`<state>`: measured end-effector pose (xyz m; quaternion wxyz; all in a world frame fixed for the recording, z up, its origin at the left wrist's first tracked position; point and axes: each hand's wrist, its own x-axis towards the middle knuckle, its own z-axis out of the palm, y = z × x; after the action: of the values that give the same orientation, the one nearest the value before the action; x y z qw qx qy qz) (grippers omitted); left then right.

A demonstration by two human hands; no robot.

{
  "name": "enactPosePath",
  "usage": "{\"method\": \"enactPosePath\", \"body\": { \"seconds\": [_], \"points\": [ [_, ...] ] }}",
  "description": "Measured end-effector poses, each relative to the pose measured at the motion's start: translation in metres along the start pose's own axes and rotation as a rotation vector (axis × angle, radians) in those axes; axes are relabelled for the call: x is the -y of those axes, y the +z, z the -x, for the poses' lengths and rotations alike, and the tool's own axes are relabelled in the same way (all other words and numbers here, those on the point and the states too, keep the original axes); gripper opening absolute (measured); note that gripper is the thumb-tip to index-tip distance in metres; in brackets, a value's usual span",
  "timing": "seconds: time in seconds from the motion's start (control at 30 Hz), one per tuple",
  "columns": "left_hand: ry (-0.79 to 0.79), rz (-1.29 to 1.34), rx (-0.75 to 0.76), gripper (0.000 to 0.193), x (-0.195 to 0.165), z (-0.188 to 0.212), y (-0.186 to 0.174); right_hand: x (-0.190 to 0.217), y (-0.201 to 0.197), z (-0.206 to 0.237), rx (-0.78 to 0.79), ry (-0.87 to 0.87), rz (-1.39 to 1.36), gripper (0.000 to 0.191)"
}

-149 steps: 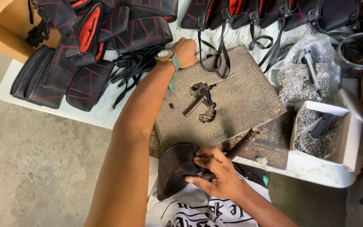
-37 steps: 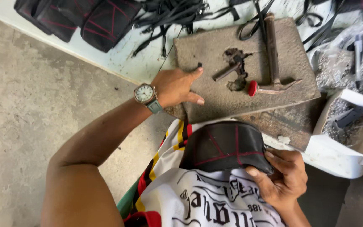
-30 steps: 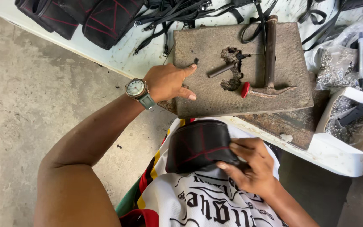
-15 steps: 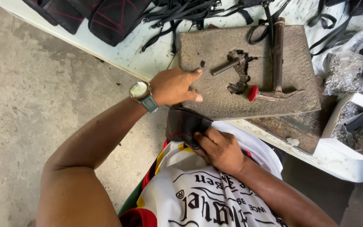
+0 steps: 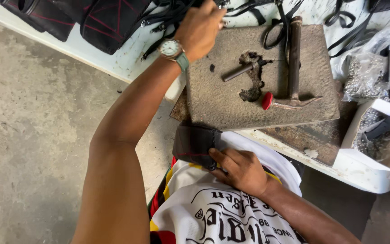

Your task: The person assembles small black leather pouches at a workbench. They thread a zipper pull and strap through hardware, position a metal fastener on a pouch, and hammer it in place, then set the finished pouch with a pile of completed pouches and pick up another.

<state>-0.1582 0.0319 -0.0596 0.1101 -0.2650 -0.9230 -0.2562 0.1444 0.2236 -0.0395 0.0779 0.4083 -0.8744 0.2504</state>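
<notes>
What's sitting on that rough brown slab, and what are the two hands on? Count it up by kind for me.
Hammer: 1
Metal punch rod: 1
Dark lumpy scrap: 1
Black pouch with red stitching, under the right hand: 1
Black strap bundle, reached by the left hand: 1
Total: 5

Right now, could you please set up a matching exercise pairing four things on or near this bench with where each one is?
Things:
1. hammer
2. black pouch
3. left hand
4. white box

Places:
A. far edge of the slab, among the black straps
B. lying on the grey slab
C. on the lap, held by the right hand
D. right of the slab, holding small metal parts

Pairs: 1-B, 2-C, 3-A, 4-D
</notes>
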Motion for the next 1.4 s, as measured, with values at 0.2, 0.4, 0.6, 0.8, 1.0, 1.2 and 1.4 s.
{"method": "enactPosePath", "body": {
  "seconds": [0.2, 0.4, 0.6, 0.8, 1.0, 1.2, 1.4],
  "points": [
    [0.040, -0.004, 0.000, 0.027, -0.004, 0.062, 0.023, 0.011, 0.014, 0.020, -0.057, -0.062, -0.060, 0.057],
    [0.025, -0.017, -0.016, 0.028, -0.008, 0.072, 0.010, 0.018, 0.027, 0.013, -0.011, 0.049, -0.022, 0.042],
    [0.018, 0.193, -0.065, 0.016, 0.001, 0.069, 0.000, 0.012, 0.027, 0.015, -0.030, 0.060, -0.075, 0.049],
    [-0.131, 0.097, -0.009, 0.023, -0.006, 0.083, 0.003, 0.014, 0.024, 0.017, -0.187, -0.033, -0.044, 0.056],
    [-0.065, 0.170, -0.170, 0.021, -0.003, 0.093, 0.012, 0.027, 0.014, 0.012, -0.101, 0.127, 0.041, 0.048],
    [0.041, 0.168, -0.330, 0.019, -0.013, 0.105, -0.031, 0.026, 0.015, 0.012, -0.096, 0.181, 0.025, 0.048],
    [-0.264, 1.025, 0.275, 0.027, -0.083, 0.198, -0.059, 0.024, 0.019, 0.011, -0.087, 0.204, -0.009, 0.051]
  ]
}}
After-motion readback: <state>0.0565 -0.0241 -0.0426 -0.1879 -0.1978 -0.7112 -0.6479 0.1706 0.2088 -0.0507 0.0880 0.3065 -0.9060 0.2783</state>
